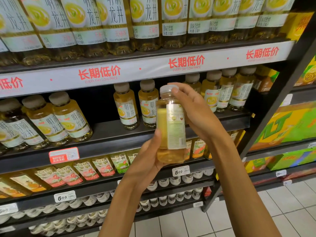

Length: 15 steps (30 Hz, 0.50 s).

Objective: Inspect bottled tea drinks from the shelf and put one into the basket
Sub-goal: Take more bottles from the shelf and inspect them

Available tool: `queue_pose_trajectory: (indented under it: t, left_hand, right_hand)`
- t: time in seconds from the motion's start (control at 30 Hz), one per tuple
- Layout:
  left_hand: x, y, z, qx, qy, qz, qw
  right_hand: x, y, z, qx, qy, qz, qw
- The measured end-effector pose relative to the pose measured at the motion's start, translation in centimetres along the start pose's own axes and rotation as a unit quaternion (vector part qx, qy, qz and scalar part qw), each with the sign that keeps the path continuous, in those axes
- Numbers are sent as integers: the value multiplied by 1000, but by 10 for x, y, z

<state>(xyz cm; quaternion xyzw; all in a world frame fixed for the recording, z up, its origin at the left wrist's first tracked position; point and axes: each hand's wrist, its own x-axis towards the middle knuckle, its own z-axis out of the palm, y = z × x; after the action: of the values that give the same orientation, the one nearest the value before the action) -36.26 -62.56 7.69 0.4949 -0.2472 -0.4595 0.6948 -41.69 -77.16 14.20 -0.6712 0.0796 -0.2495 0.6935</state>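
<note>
I hold a bottle of yellow tea [171, 127] upright in front of the shelf, its back label turned toward me. My left hand [148, 159] grips the bottle's base from below and the left, thumb up along its side. My right hand [193, 110] wraps the upper part from the right, with fingertips on the white cap. Behind it, on the middle shelf [119, 129], stand several matching tea bottles [127, 106]. No basket is in view.
A higher shelf carries larger bottles of the same tea [145, 23]. Lower shelves hold peach tea bottles [102, 166] and rows of white-capped bottles [171, 182]. Boxed drink cartons [287, 125] fill the neighbouring rack at right. White tiled floor [256, 216] lies below.
</note>
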Motion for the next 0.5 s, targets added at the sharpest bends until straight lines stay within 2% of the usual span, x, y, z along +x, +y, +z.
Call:
queue_pose_trajectory:
  t: [0.13,0.33,0.43,0.5]
  left_hand:
    - [-2,-4,6,49,-2,0,999]
    - [-5,-6,11,102,-41,-7,994]
    - [-8,-3,7,64,-50,-27,996]
    - [-9,-1,4,31,-86,-29,995]
  right_hand:
    - [-3,1,3,-49,-28,9,998]
    - [-5,6,3,-17,-17,2,1000]
    - [-6,6,-3,65,-26,-10,997]
    - [-7,5,-5,153,-42,-19,987]
